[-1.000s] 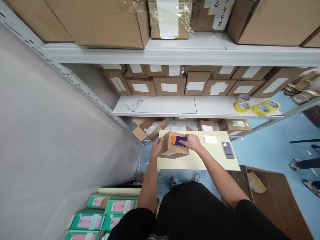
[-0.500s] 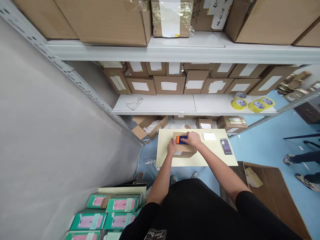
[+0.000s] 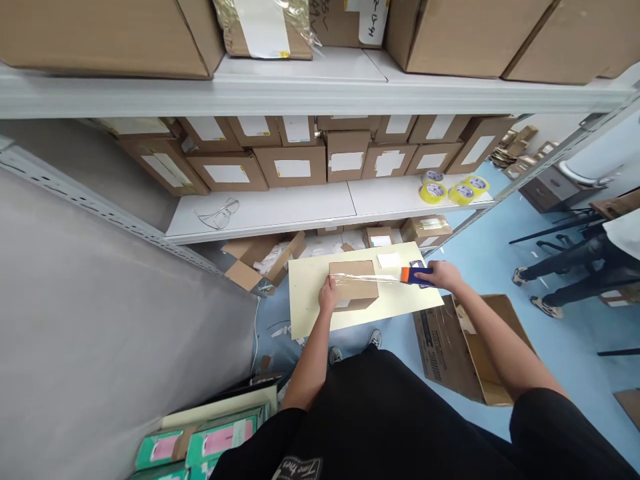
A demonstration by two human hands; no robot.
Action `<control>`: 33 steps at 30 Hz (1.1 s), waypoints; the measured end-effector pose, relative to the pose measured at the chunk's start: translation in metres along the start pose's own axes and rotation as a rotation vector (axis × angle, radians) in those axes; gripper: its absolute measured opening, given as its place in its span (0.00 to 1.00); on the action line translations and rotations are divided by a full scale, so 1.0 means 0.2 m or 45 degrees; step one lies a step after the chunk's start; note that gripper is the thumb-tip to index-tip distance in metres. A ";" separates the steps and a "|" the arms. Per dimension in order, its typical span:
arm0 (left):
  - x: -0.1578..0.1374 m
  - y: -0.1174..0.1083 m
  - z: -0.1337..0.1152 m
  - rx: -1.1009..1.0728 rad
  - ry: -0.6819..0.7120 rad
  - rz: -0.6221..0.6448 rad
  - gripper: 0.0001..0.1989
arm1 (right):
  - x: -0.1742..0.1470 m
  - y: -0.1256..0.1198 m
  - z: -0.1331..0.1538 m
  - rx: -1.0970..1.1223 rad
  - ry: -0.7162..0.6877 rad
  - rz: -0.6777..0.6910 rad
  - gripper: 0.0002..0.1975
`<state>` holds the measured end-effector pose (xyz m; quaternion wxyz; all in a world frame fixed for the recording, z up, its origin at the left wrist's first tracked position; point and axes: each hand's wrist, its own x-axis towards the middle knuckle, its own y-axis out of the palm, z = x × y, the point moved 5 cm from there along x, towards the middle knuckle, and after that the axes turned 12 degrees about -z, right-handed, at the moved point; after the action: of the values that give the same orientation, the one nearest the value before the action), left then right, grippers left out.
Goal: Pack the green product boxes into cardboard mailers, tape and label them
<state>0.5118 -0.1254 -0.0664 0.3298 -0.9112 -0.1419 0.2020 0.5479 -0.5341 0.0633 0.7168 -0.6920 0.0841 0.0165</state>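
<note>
A brown cardboard box [image 3: 356,283] rests on the cream tabletop [image 3: 310,313]. My left hand [image 3: 327,293] grips the box's left side, its fingers closed against the edge. Out to the right of the box, my right hand [image 3: 444,275] is closed around a blue and orange tape dispenser [image 3: 417,275]. A strip of clear tape [image 3: 387,279] stretches from the box's left edge across its top to the dispenser. Behind the box lies a white paper [image 3: 389,260]. A dark phone-like item [image 3: 417,265] is partly hidden by the dispenser.
Shelves ahead hold many labelled boxes [image 3: 293,167], eyeglasses [image 3: 220,215] and yellow tape rolls [image 3: 461,194]. An open carton [image 3: 267,257] stands at the table's left, a large open box [image 3: 450,350] at its right. Green packages [image 3: 220,439] sit lower left. Another person's legs [image 3: 565,270] show at right.
My right hand has pulled the tape dispenser rightward off the box, drawing out clear tape. My left hand stays at the box's left side. The view has turned to the right.
</note>
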 end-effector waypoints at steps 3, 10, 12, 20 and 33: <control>0.01 0.00 0.00 0.007 0.035 -0.001 0.30 | 0.02 0.18 0.25 -0.046 0.030 0.001 0.29; 0.04 0.00 0.06 0.023 0.024 -0.026 0.32 | 0.01 0.63 0.73 0.060 0.052 0.096 0.19; 0.04 0.01 0.07 0.037 0.004 -0.038 0.32 | -0.02 0.72 0.66 0.113 0.144 0.097 0.21; 0.07 0.02 0.06 0.061 -0.038 -0.057 0.33 | -0.05 0.96 0.25 0.354 0.296 -0.029 0.17; 0.05 0.02 0.07 0.073 -0.132 -0.010 0.39 | -0.23 0.88 0.50 1.193 0.391 -0.141 0.31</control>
<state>0.5143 -0.1178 -0.0811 0.3486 -0.8892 -0.1565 0.2516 0.4871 -0.4234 -0.1015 0.9299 -0.2932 0.1501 -0.1634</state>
